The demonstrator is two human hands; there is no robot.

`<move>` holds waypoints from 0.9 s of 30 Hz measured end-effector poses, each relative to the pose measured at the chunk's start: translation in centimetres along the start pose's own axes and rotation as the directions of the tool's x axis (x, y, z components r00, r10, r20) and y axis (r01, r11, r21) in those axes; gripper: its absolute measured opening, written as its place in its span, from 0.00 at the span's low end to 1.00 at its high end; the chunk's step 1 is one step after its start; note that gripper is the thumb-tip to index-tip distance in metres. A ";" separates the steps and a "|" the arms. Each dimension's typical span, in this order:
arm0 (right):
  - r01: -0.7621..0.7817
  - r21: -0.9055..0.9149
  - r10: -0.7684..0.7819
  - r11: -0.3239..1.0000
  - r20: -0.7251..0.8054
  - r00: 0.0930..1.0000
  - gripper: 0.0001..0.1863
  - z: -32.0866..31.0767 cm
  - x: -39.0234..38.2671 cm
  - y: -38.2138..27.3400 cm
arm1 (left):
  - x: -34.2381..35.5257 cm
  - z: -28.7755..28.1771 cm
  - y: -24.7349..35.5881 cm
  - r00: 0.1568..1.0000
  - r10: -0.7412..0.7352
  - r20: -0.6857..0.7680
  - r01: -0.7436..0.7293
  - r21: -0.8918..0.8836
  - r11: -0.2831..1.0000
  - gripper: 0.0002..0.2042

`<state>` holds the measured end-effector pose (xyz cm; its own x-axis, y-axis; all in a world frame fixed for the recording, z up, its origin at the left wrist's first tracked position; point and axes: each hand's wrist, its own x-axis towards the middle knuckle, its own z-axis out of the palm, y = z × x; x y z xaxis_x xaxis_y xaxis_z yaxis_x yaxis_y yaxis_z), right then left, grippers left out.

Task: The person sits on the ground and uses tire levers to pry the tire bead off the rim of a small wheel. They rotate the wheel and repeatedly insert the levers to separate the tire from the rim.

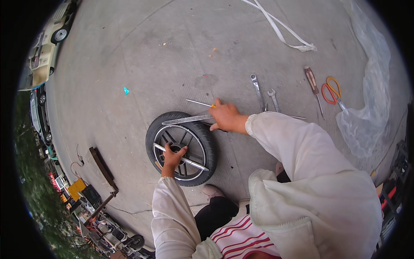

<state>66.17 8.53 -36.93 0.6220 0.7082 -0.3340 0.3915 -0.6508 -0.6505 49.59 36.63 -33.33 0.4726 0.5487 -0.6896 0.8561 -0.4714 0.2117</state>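
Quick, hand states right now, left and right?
Left hand: closed on the silver bar lying across the wheel.
Right hand: at the flat metal lever and the yellow-handled screwdriver; whether it grips either cannot be told.

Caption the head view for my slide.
Left hand on a silver bar laid across a black-tyred spoked wheel, right hand at a yellow-handled screwdriver.

Clear plastic (374, 93), white strap (308, 48), teal scrap (126, 90)
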 end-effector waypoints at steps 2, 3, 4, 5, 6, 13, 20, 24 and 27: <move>-0.014 0.010 0.015 1.000 -0.014 1.000 0.27 0.4 -0.8 -0.4 | -0.1 0.2 -0.1 1.000 -0.002 -0.023 0.002 0.012 1.000 0.50; -0.027 0.022 0.027 0.999 -0.030 0.999 0.28 0.7 -1.0 -0.5 | -0.2 0.3 -0.2 1.000 0.007 -0.028 -0.007 0.000 1.000 0.50; -0.033 0.023 0.034 0.999 -0.035 0.999 0.27 0.9 -1.2 -0.7 | -0.3 0.5 -0.2 0.999 0.007 -0.041 -0.007 -0.005 1.000 0.50; -0.047 0.036 0.049 0.998 -0.039 0.998 0.26 1.2 -1.3 -0.8 | -0.4 0.5 -0.3 0.999 -0.005 -0.054 0.004 -0.005 1.000 0.50; -0.080 0.050 0.081 0.996 -0.015 0.997 0.26 1.4 -1.2 -1.0 | -0.5 0.6 -0.3 0.997 0.006 -0.073 -0.006 0.002 1.000 0.49; -0.152 0.056 0.154 0.987 -0.023 0.988 0.15 2.4 -2.3 -1.3 | -1.0 1.3 -0.5 0.987 0.065 -0.145 -0.062 0.028 0.998 0.48; -0.204 0.119 0.218 0.972 -0.118 0.969 0.13 4.4 -3.3 -1.9 | -1.4 1.7 -0.4 0.982 0.091 -0.167 -0.083 0.052 0.995 0.47; -0.239 0.163 0.267 0.957 -0.184 0.946 0.10 5.4 -3.4 -2.5 | -1.7 2.6 -0.3 0.976 0.108 -0.189 -0.098 0.060 0.993 0.47; -0.247 0.170 0.277 0.954 -0.189 0.942 0.10 5.3 -3.5 -2.8 | -2.0 2.9 -0.2 0.972 0.107 -0.207 -0.094 0.072 0.993 0.47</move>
<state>59.28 9.30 -37.54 0.8226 0.4350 -0.3661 0.1051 -0.7491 -0.6540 47.90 33.61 -34.06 0.5941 0.6264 -0.5046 0.7910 -0.5689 0.2251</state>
